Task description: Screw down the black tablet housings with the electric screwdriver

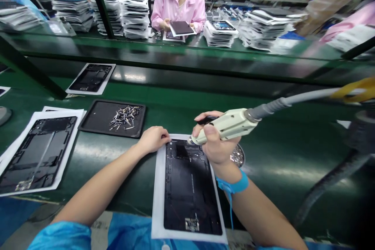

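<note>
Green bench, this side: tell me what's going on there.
A person's right hand grips a corded tool, its tip at the far end of a black panel. The left hand rests by that panel's far left corner. The panel lies on a white sheet; a black tray of small parts sits to the left.

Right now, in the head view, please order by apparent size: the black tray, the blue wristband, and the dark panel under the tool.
1. Dark panel
2. Black tray
3. Blue wristband, clearly smallest
</note>
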Action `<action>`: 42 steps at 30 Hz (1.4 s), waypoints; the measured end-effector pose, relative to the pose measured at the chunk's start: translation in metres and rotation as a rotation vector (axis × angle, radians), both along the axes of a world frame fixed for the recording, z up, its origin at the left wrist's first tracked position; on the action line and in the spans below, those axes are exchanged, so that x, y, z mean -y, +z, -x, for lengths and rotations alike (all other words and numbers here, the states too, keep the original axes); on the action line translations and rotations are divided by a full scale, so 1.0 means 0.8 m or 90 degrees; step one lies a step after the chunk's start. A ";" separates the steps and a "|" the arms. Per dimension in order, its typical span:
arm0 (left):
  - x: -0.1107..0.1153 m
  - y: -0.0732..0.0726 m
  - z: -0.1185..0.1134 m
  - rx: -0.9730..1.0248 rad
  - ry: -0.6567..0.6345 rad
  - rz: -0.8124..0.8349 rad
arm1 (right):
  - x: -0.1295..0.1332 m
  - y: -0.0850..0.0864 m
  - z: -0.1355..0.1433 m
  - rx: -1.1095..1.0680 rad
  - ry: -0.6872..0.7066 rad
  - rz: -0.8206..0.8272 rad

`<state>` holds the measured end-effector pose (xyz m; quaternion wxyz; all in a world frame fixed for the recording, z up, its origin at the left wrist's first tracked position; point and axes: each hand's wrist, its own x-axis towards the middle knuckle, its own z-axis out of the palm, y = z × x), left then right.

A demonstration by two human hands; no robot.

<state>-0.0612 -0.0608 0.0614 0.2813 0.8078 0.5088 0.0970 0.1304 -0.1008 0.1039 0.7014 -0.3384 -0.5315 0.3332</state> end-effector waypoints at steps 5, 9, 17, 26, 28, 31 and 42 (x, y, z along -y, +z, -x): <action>-0.009 0.007 0.006 0.038 -0.013 0.088 | -0.001 -0.004 0.019 0.011 0.041 0.011; -0.011 0.006 0.011 0.057 -0.020 0.084 | -0.007 -0.017 0.038 0.007 0.077 0.026; -0.015 0.000 0.013 0.037 -0.025 0.095 | -0.013 -0.044 0.067 0.052 0.101 0.032; -0.013 0.004 0.010 0.016 -0.018 0.083 | -0.017 -0.051 0.068 0.067 0.080 0.075; -0.013 0.006 0.010 0.013 -0.018 0.085 | -0.016 -0.051 0.068 0.068 0.079 0.077; -0.012 0.007 0.010 0.007 -0.023 0.086 | -0.015 -0.055 0.068 0.074 0.073 0.069; -0.014 -0.003 0.019 0.022 -0.084 0.014 | -0.016 -0.032 0.047 -0.021 0.071 0.084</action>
